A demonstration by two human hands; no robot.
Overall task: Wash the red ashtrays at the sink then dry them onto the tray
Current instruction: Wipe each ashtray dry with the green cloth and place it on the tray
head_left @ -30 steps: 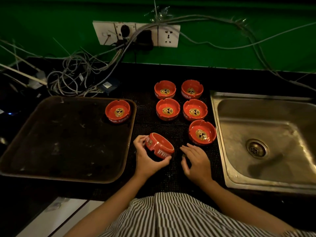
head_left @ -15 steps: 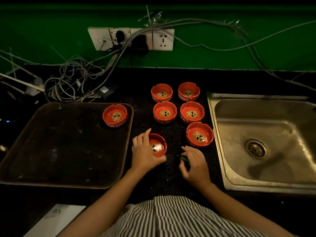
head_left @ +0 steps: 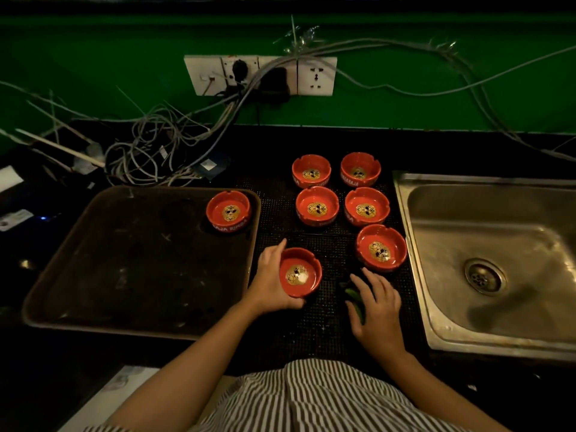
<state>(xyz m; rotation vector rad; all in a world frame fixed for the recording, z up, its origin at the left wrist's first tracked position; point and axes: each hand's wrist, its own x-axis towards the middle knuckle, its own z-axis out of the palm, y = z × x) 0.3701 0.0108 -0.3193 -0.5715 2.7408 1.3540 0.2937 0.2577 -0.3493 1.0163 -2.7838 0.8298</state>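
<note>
1. Head view, hands: the left hand (head_left: 270, 283) cups a red ashtray (head_left: 300, 272) from its left side, thumb at the near rim and fingers curled round the far wall. The ashtray sits upright over the black mat (head_left: 327, 322) on the worktop, just right of the tray's right edge. The right hand (head_left: 375, 310) lies with fingers spread over a dark green scouring pad (head_left: 353, 296) near the worktop's front edge; whether it has closed on the pad, I cannot tell.

2. Head view, the rest of the set: one ashtray (head_left: 228, 211) stands in the far right corner of the tray (head_left: 93, 291). Five more ashtrays (head_left: 317, 207) stand in a cluster on the mat between tray and sink (head_left: 436, 307), the nearest (head_left: 381, 247) just beside the sink's left rim.

3. Handling, as a judgement: these look like glazed ceramic or glass, stiff, fairly heavy for their size, breakable and slippery when wet. Best grip is across the outer wall, thumb opposite fingers, or pinched at a rim notch.

4. Writing: the tray ashtray's wall reads "AJA RIMBA"; a far one (head_left: 360, 169) shows "ARAJA". Each bottom carries a gold skull-like emblem.
</note>
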